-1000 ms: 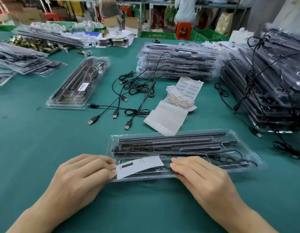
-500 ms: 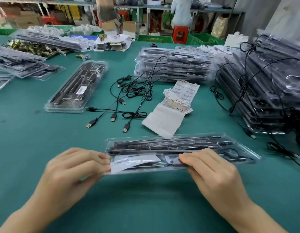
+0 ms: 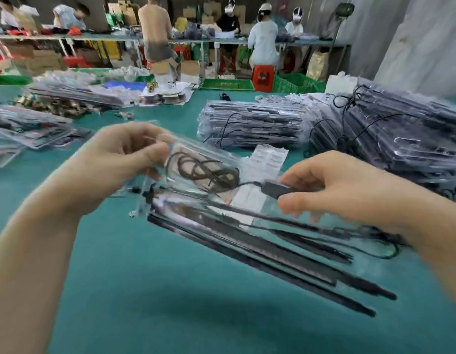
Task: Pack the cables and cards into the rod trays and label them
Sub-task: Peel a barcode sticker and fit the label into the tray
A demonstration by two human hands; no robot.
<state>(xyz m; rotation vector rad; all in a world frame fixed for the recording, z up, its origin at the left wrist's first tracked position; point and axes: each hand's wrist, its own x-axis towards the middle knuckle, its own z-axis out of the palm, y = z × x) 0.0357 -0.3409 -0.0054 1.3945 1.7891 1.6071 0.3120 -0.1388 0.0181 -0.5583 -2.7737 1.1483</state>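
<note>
A clear plastic rod tray (image 3: 260,241) with long black rods and a coiled black cable (image 3: 204,172) inside is lifted off the green table and tilted, its right end lower. My left hand (image 3: 119,159) grips the tray's upper left end, fingers curled over the edge. My right hand (image 3: 331,185) holds the tray's upper edge near the middle, fingers and thumb pinching around a black cable plug (image 3: 275,189) seen through the plastic. The frame is blurred by motion.
Stacks of packed trays stand at centre back (image 3: 250,123) and along the right (image 3: 400,141). More trays lie at the left (image 3: 30,129). A printed label sheet (image 3: 269,157) lies behind the held tray. Several people work at a far table.
The tray lay flat on the table under both hands' fingertips; now both hands have lifted it, turned it and tilted it. The camera view has risen towards the room.
</note>
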